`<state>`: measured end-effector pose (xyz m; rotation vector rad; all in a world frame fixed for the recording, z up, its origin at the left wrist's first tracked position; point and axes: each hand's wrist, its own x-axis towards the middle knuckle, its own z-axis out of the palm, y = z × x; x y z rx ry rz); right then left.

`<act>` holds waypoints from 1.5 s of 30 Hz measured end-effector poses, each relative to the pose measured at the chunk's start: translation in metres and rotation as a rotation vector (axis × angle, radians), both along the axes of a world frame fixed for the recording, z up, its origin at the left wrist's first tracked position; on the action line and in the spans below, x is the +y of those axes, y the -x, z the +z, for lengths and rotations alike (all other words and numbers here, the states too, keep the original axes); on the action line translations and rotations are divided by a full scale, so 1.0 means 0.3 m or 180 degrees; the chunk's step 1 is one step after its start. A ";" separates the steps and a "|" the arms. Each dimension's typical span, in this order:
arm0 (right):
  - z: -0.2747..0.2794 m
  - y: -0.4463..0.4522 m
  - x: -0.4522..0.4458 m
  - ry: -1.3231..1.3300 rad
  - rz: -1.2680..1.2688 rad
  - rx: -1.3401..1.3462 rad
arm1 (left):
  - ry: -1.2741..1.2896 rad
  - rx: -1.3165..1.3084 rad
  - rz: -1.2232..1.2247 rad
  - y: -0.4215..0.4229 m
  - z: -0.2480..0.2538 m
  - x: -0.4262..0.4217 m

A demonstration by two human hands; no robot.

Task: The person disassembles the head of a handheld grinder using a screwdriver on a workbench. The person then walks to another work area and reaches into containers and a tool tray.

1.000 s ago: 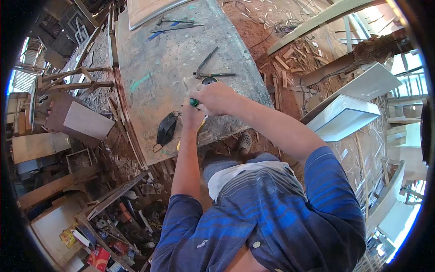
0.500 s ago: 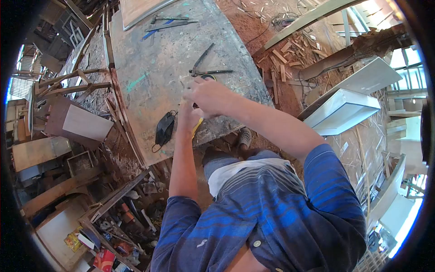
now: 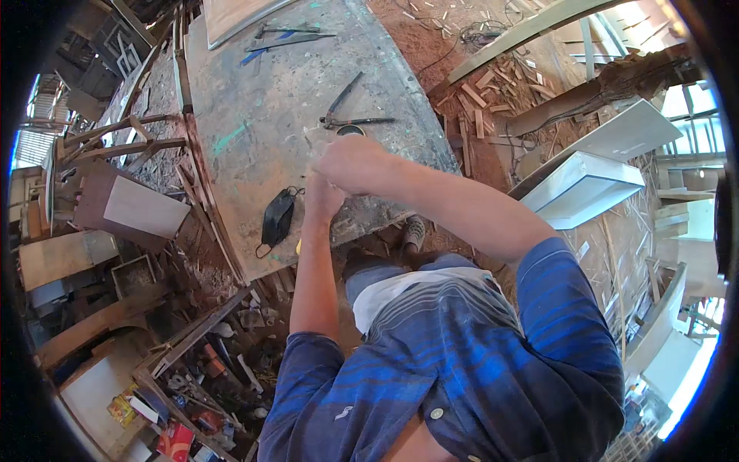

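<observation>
My right hand (image 3: 350, 163) is closed and lies over my left hand (image 3: 323, 199) above the worktable. My left hand's fingers are mostly hidden beneath it. A pale, thin piece (image 3: 317, 138) shows at the far side of my fingers, but I cannot make out what it is. Just beyond my right hand sits a dark round item (image 3: 350, 130) with a light rim, partly covered. Behind it lie long-handled pincers (image 3: 332, 117), spread apart. A black face mask (image 3: 279, 219) lies left of my left wrist. A bit of something yellow (image 3: 299, 246) peeks out beside my left forearm.
The paint-stained worktable (image 3: 254, 100) carries more hand tools (image 3: 289, 40) and a framed panel (image 3: 239, 17) at its far end. Wood scraps (image 3: 477, 96) litter the floor to the right, near a white box-like frame (image 3: 589, 185). A cluttered shelf (image 3: 200, 385) stands lower left.
My right hand has rolled over and covers more of my left hand. The yellow thing, which showed between my wrists, now shows only left of my left forearm.
</observation>
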<state>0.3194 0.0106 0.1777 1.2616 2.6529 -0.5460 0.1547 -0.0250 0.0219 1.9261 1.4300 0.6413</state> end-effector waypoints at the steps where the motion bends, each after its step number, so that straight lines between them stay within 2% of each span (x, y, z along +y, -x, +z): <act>1: -0.023 -0.015 -0.011 -0.0334 0.0072 0.0277 | -0.0197 -0.0126 -0.0039 -0.002 0.019 -0.004; 2: -0.041 -0.025 -0.015 -0.0672 0.0145 0.0552 | -0.0228 -0.0179 -0.0023 -0.004 0.009 -0.001; 5: -0.018 0.002 0.009 0.0002 -0.0235 -0.0054 | -0.0136 -0.0158 0.0000 0.003 -0.070 0.026; 8: -0.035 -0.035 0.000 -0.0818 0.0264 0.0493 | -0.0485 0.0001 -0.0368 0.009 -0.008 0.031; 11: -0.073 -0.006 0.008 -0.0499 -0.0429 0.0407 | -0.0445 -0.0145 -0.0451 0.028 -0.047 0.031; 14: -0.139 -0.021 0.026 -0.0935 0.0139 0.0817 | -0.0127 -0.0021 -0.0023 0.022 -0.091 0.049; 17: -0.058 -0.047 -0.004 -0.0636 -0.0200 0.0774 | -0.0674 -0.0249 -0.0036 0.015 -0.077 0.026; 20: -0.095 -0.051 0.016 0.0444 -0.0655 0.0458 | 0.0533 0.0351 0.0187 -0.018 0.038 0.023; 23: -0.191 -0.161 -0.001 -0.0173 -0.0941 0.1408 | 0.0450 -0.0630 0.0291 0.027 -0.005 0.003; 25: -0.174 -0.266 -0.038 0.0244 -0.1817 0.2149 | 0.0065 -0.0352 0.0469 0.098 -0.048 -0.027; 27: -0.308 -0.375 -0.065 -0.0184 -0.2209 0.2756 | -0.0223 -0.0115 0.0669 0.168 -0.109 -0.079; 30: -0.514 -0.477 -0.135 0.1527 -0.3632 0.3903 | -0.0326 0.0223 0.0919 0.229 -0.195 -0.185; 32: -0.657 -0.467 -0.194 0.1342 -0.3652 0.3539 | -0.0116 0.0540 0.0956 0.223 -0.220 -0.252; 33: -0.707 -0.452 -0.220 0.1255 -0.3646 0.3357 | -0.0575 0.0855 0.0810 0.231 -0.288 -0.270; 36: -0.772 -0.398 -0.280 0.0069 -0.2720 0.2542 | -0.0284 0.1581 0.0723 0.212 -0.296 -0.267; 40: -0.808 -0.318 -0.279 -0.0739 -0.2104 0.1809 | -0.0336 0.1592 0.0790 0.189 -0.278 -0.247; 43: -0.766 -0.222 -0.223 -0.0737 -0.1551 0.1907 | -0.0101 0.1673 0.0880 0.187 -0.260 -0.242; 45: -0.761 -0.146 -0.178 -0.0385 -0.1383 0.1997 | -0.0073 0.1703 0.0907 0.185 -0.265 -0.240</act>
